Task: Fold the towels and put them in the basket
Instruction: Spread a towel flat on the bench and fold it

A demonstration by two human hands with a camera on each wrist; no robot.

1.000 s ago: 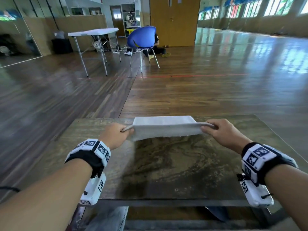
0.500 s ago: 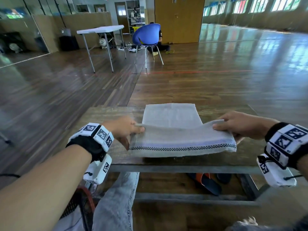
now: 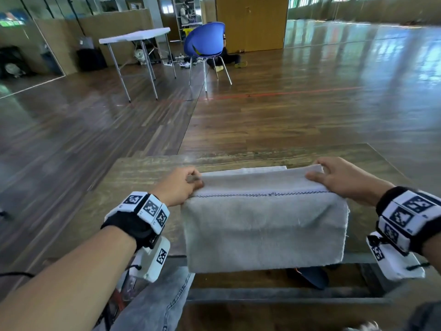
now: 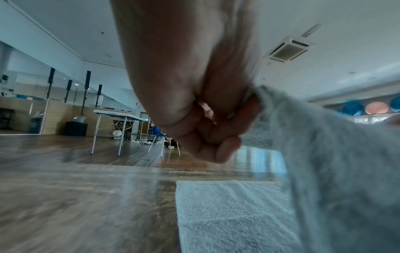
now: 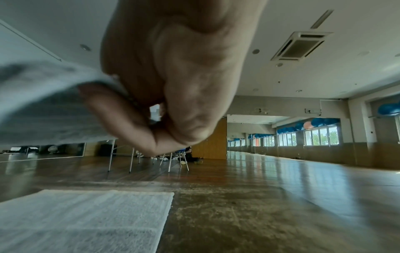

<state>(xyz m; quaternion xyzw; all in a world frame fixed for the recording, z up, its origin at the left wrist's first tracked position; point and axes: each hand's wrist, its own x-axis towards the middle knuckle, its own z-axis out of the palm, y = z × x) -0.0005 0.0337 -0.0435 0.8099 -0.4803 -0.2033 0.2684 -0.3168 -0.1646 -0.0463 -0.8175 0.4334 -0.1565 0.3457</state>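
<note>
A grey towel [image 3: 262, 230] with a dark checkered band hangs between my two hands above the brown table [image 3: 143, 177]. My left hand [image 3: 188, 182] pinches its left upper corner, and my right hand [image 3: 317, 175] pinches the right one. A wide flap droops toward me over the table's near edge. The towel's far part [image 3: 250, 168] lies flat on the table. In the left wrist view the left hand [image 4: 249, 109] pinches the towel [image 4: 335, 171] above the flat part [image 4: 227, 214]. In the right wrist view the right hand [image 5: 121, 95] pinches the towel [image 5: 43, 102].
Behind the table stretches open wooden floor, with a blue chair [image 3: 205, 44] and a white folding table [image 3: 136, 35] farther back. A person sits on the floor behind the chair. Shoes [image 3: 307, 275] lie under the table, and my jeans-clad leg [image 3: 155, 306] is at its near edge.
Both hands drew the towel toward me, then rose. The checkered band, low at the near edge half a second ago, now sits by my hands with a flap hanging below.
</note>
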